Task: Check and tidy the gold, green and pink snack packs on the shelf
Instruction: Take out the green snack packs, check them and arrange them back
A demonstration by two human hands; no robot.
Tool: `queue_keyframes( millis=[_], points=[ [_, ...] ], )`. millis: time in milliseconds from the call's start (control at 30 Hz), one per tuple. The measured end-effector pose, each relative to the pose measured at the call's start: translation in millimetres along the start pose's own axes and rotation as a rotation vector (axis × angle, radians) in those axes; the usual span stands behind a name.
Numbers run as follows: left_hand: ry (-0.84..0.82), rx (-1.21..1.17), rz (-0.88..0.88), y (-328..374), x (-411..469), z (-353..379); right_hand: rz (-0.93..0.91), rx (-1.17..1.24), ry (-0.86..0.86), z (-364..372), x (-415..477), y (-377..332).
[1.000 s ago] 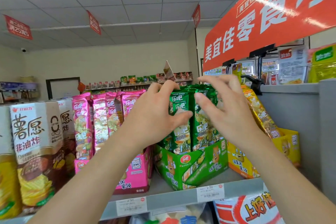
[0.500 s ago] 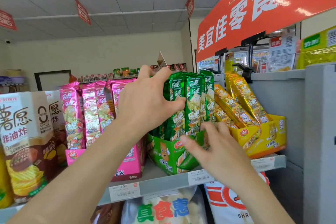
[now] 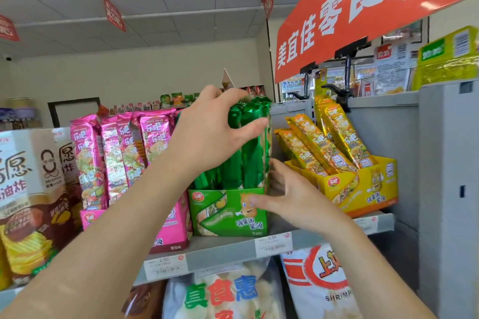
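Tall green snack packs (image 3: 250,160) stand upright in a green display box (image 3: 228,215) at the middle of the shelf. My left hand (image 3: 207,134) grips the tops of the green packs, thumb in front and fingers over the top. My right hand (image 3: 285,194) holds the box's right front corner, thumb on its front face. Pink packs (image 3: 121,155) stand in a pink box (image 3: 171,230) to the left. Gold packs (image 3: 326,142) lean back in a yellow box (image 3: 368,189) to the right.
Brown and white chip boxes (image 3: 31,189) fill the shelf's left end. A grey panel (image 3: 445,189) walls off the right. Price tags (image 3: 273,243) sit on the shelf edge (image 3: 220,254). Large snack bags (image 3: 233,295) lie on the shelf below. An orange sign (image 3: 363,13) hangs overhead.
My right hand dropped from the green packs' tops to the green box's lower right corner. The box now faces squarely forward. My left hand stays on the packs' tops.
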State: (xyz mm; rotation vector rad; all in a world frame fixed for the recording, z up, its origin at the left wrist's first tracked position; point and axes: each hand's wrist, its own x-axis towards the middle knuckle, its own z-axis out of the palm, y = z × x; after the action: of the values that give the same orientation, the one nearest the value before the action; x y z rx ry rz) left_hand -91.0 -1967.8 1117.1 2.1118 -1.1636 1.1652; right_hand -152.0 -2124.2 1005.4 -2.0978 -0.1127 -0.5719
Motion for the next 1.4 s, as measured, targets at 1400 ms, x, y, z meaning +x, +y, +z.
queue_keyframes(
  millis=[1400],
  points=[
    [-0.466, 0.156, 0.110, -37.8, 67.4, -24.4, -0.370, -0.525, 0.378, -33.3, 39.9, -77.4]
  ],
)
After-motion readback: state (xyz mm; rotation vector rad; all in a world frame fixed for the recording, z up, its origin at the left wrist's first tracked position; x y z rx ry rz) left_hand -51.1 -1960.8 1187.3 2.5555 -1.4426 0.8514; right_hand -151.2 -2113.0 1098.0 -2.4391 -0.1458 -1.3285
